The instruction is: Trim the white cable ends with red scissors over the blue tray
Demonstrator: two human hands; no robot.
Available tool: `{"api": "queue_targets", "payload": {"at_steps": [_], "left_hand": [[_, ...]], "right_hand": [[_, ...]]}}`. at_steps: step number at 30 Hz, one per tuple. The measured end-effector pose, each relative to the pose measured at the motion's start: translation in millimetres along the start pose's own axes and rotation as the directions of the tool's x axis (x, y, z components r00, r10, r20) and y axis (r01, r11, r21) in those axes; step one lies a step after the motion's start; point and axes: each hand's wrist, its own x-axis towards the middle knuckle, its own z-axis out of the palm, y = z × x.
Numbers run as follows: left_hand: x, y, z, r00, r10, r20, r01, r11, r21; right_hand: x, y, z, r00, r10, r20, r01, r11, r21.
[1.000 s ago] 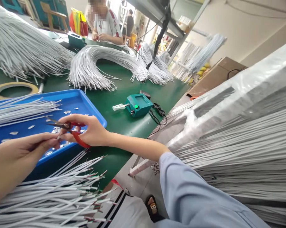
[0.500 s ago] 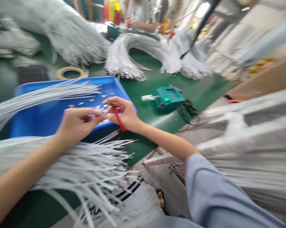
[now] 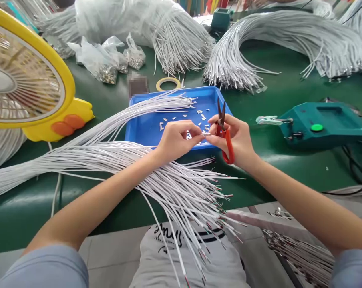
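Note:
Above the near right part of a blue tray (image 3: 139,134), my two hands meet fingertip to fingertip. My left hand (image 3: 176,140) is closed in a pinch on a small whitish piece (image 3: 205,134), too small to make out fully. Scissors (image 3: 228,146) with red handles are held in my right hand (image 3: 239,138), dark blades pointing up, while its thumb and finger pinch at the same small piece. Several white scraps (image 3: 200,116) lie in the tray. A bundle of white cables (image 3: 159,105) rests over its left side. Beneath my left forearm spreads a larger bundle of white cables (image 3: 181,188) with stripped ends.
A yellow fan (image 3: 59,80) stands at the left. Behind the tray are a tape roll (image 3: 168,79), bags of small metal parts (image 3: 104,66) and big cable bundles (image 3: 184,44). At right sits a green device (image 3: 328,124) with a black cord (image 3: 353,168).
My view has swung to the left and steadied, bringing the fan into sight. Both hands stay pinched together by the tray, the scissors still in the right.

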Motion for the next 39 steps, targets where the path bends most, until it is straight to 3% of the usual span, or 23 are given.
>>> {"api": "queue_targets", "payload": {"at_steps": [4, 7, 11, 15, 17, 32, 39], "left_hand": [[0, -2, 1.8, 0.999, 0.010, -0.032, -0.009, 1.000, 0.019], [2, -2, 1.3, 0.997, -0.078, -0.020, 0.077, 0.996, -0.041], [6, -1, -1.6, 0.980, -0.165, 0.109, 0.179, 0.975, -0.134], [7, -2, -3.9, 0.950, -0.144, 0.278, 0.192, 0.970, -0.153], [7, -2, -4.3, 0.940, -0.136, 0.313, 0.195, 0.966, -0.167], [8, 2, -5.6, 0.931, -0.200, 0.304, 0.265, 0.945, -0.190], [7, 2, -2.5, 0.956, -0.235, 0.177, 0.261, 0.955, -0.142]], "right_hand": [[0, 1, 0, 1.000, -0.005, 0.025, 0.005, 1.000, -0.029], [0, 4, -1, 0.999, -0.039, 0.004, 0.039, 0.999, -0.008], [2, 10, -2, 0.989, -0.120, -0.089, 0.116, 0.992, -0.050], [4, 12, -1, 0.986, -0.158, -0.044, 0.154, 0.984, -0.091], [3, 11, -1, 0.984, -0.178, -0.016, 0.176, 0.978, -0.110], [4, 14, -3, 0.981, -0.194, 0.014, 0.194, 0.969, -0.156], [5, 9, -3, 0.994, -0.105, -0.008, 0.102, 0.977, -0.186]]}}
